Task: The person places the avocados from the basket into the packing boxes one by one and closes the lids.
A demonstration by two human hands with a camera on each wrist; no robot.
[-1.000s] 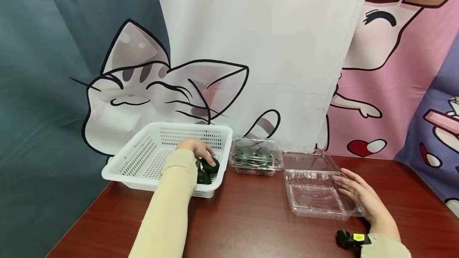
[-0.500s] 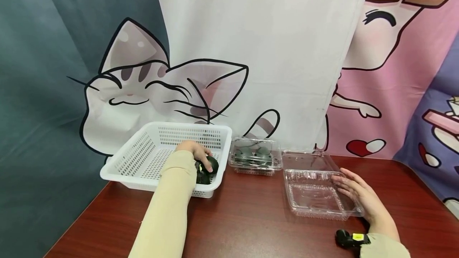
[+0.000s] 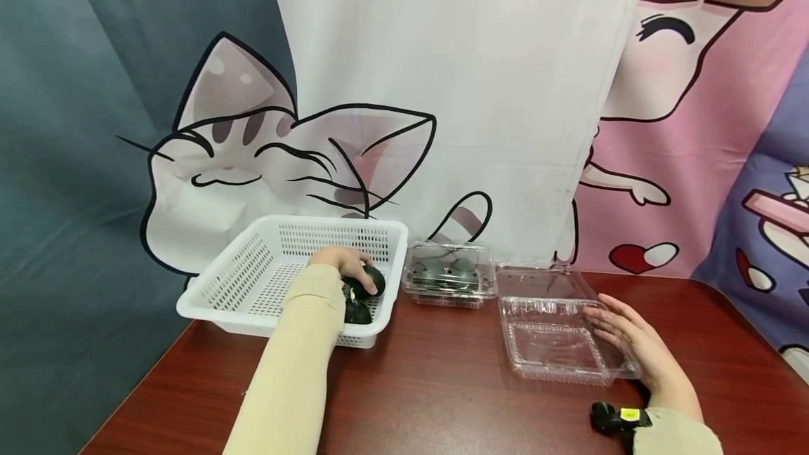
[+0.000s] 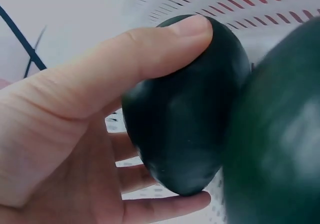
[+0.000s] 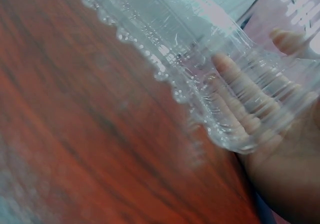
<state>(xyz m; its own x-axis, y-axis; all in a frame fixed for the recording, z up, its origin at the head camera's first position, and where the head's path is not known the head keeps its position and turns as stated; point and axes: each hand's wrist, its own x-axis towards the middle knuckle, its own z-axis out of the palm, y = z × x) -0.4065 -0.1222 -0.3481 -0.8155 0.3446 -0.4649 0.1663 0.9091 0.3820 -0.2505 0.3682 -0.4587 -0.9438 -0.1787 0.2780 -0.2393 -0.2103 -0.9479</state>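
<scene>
In the white basket's right part, my left hand point(image 3: 344, 265) grips a smooth dark green avocado point(image 4: 185, 109), thumb over its top and fingers round its far and lower side. A second avocado point(image 3: 358, 312) lies close by in the basket, nearer to me; a large dark green one point(image 4: 280, 134) fills the right of the left wrist view. My right hand point(image 3: 638, 343) rests against the right side of an open clear plastic clamshell box point(image 3: 556, 343), its fingers fairly straight. Through the clear wall those fingers point(image 5: 235, 99) show in the right wrist view.
The white slotted basket point(image 3: 215, 300) stands at the left of the reddish-brown table point(image 3: 430, 399). Between basket and open box sits a closed clear box point(image 3: 450, 276) with dark green fruit inside. A printed cloth point(image 3: 505, 90) hangs behind. A black device point(image 3: 616, 418) is on my right wrist.
My left thumb and fingers have shifted on the avocado, which sits slightly farther back, showing more of the avocado in front. My right hand and the open box have stayed put.
</scene>
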